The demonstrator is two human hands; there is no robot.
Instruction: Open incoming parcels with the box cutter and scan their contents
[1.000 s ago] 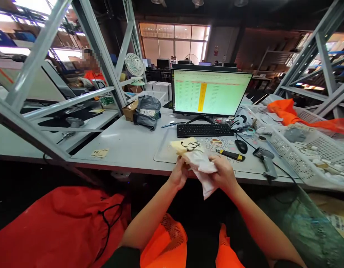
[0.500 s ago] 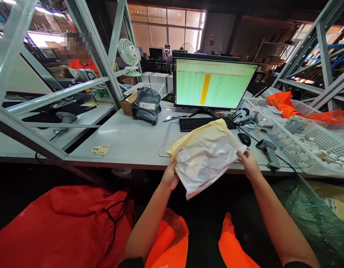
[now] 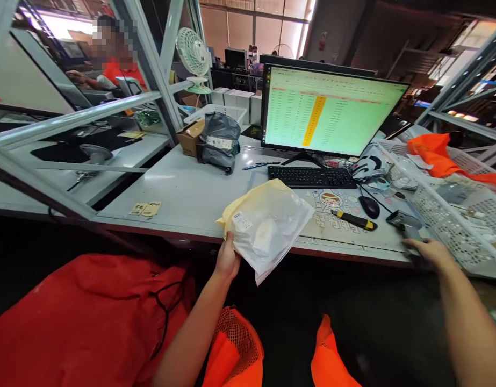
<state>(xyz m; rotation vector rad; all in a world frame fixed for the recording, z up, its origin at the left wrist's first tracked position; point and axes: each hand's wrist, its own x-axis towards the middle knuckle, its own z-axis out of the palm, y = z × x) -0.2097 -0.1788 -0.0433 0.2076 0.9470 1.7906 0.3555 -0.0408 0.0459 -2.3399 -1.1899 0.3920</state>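
My left hand grips the lower left edge of a plastic mailing bag, white in front with a yellowish back and a small printed label. The bag is tilted over the desk's front edge. At the right, my right hand is closed around the handle of a grey barcode scanner; motion blur smears some of its fingers. A black and yellow utility knife lies on the printed desk mat between bag and scanner.
Behind the bag are a keyboard, a mouse and a monitor. White baskets stand at the right. A dark wrapped parcel sits at the back left. Metal frame bars rise at the left, with a co-worker beyond.
My right hand has let go of the bag and moved right to the barcode scanner. The bag has shifted left in my left hand, baring the utility knife on the mat.
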